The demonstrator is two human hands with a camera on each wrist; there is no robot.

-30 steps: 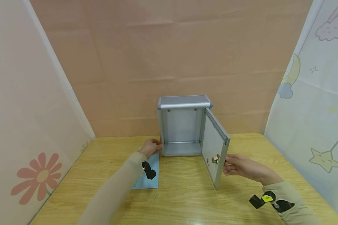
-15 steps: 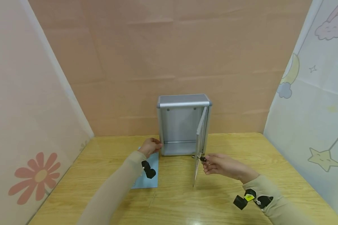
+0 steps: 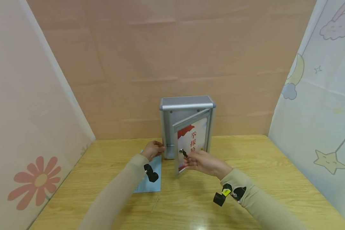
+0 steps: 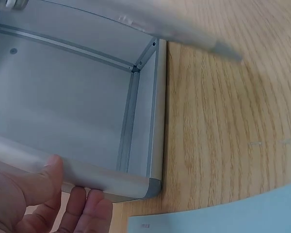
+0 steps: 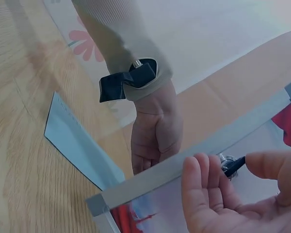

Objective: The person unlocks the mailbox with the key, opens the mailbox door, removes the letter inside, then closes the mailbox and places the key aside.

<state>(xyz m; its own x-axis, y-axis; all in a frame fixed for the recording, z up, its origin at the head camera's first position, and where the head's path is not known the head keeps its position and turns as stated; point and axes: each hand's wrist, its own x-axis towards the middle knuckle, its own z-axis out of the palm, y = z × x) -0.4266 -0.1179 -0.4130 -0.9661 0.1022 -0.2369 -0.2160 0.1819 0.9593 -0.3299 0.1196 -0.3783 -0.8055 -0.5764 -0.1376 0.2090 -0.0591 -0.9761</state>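
Note:
A silver metal suggestion box [image 3: 188, 101] stands upright on the table, its hinged front door [image 3: 200, 129] partly swung out from the right side. Red writing runs down the door's printed front. My right hand [image 3: 207, 164] pinches a black-headed key [image 5: 234, 166] in the door's lock, between thumb and fingers. At the box's left side, my left hand [image 3: 153, 150] grips the frame edge; the left wrist view shows the thumb [image 4: 52, 170] on the rim and fingers beneath it. Inside, the visible part of the box holds nothing. The door's edge [image 4: 184, 31] is blurred there.
A flat light-blue sheet or folder [image 3: 151, 180] lies on the wooden table [image 3: 126, 207], left of the box and partly under my left forearm. A brown backdrop [image 3: 126, 64] rises close behind the box. Patterned cloth panels [image 3: 319, 111] flank both sides.
The right hand has moved left with the key, swinging the door from wide out toward the box, so its printed front now shows. The left hand stays on the box's left edge.

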